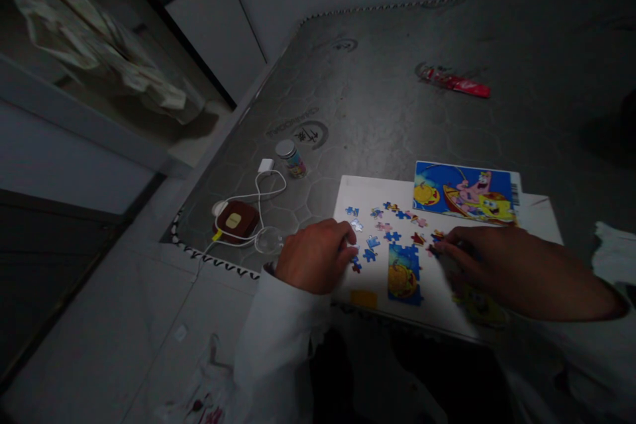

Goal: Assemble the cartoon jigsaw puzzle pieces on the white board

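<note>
A white board (377,195) lies on a grey padded surface, with several loose blue, pink and red jigsaw pieces (392,228) scattered on it. My left hand (315,256) rests at the board's left side, its fingertips among blue pieces. My right hand (497,271) comes in from the right, its fingertips at a dark piece (432,250). Between the hands lies a joined block of puzzle pieces (403,275). A cartoon picture card (464,192) sits at the board's far edge. Whether either hand grips a piece is hidden by the fingers.
Left of the board are a small labelled jar (291,160), a white charger (266,165) with its cable, a brown round pouch (237,222) and a clear round glass object (269,240). A red wrapper (453,81) lies farther back. The grey surface has a stitched edge.
</note>
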`<state>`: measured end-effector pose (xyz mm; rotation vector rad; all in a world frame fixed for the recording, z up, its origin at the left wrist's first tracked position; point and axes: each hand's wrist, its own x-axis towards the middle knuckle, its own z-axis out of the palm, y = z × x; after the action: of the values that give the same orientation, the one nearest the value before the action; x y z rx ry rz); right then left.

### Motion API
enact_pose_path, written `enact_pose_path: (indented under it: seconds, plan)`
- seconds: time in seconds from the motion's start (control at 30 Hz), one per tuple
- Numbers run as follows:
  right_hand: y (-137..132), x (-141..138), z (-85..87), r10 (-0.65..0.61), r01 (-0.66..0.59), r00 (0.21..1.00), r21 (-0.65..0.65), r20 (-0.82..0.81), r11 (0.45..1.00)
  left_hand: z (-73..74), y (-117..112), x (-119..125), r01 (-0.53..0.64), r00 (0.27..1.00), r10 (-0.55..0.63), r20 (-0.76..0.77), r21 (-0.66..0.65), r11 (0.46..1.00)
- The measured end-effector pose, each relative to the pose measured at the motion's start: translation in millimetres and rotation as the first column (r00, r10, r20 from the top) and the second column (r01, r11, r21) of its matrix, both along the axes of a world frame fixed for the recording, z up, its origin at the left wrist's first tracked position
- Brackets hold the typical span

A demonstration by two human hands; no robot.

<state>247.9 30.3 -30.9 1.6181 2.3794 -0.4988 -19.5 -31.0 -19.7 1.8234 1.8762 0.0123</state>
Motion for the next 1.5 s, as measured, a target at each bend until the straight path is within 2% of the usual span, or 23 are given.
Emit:
enact_pose_path:
  seconds: [0.17, 0.4, 0.77, 1.1, 1.5]
  plan:
    - [0, 1, -1.2, 0.005, -0.005, 1.0, -0.002, -0.005, 1.0, -2.7, 0, -2, -0.086, 0.995, 0.09, -0.031, 0.108, 0.99]
    - [-1, 1, 0.2, -0.005, 0.005, 1.0, -0.007, 0.0, 1.0, -3.2, 0, -8, -0.184, 0.978, 0.195, -0.076, 0.13, 0.974]
    - [0, 0, -1.1, -0.003, 0.003, 1.0, 0.0, 0.003, 1.0, -16.2, 6, -7, -0.147, 0.989, 0.149, -0.01, 0.108, 0.983]
    - [0, 0, 0.3, -0.005, 0.005, 1.0, -0.006, 0.001, 1.0, -17.9, 8, -5, -0.15, 0.989, 0.151, -0.001, 0.116, 0.982]
    - [-5, -4, 6.7, -0.039, 0.039, 0.996, 0.009, 0.082, 0.999, -18.7, 6, -7, -0.147, 0.989, 0.15, -0.014, 0.117, 0.982]
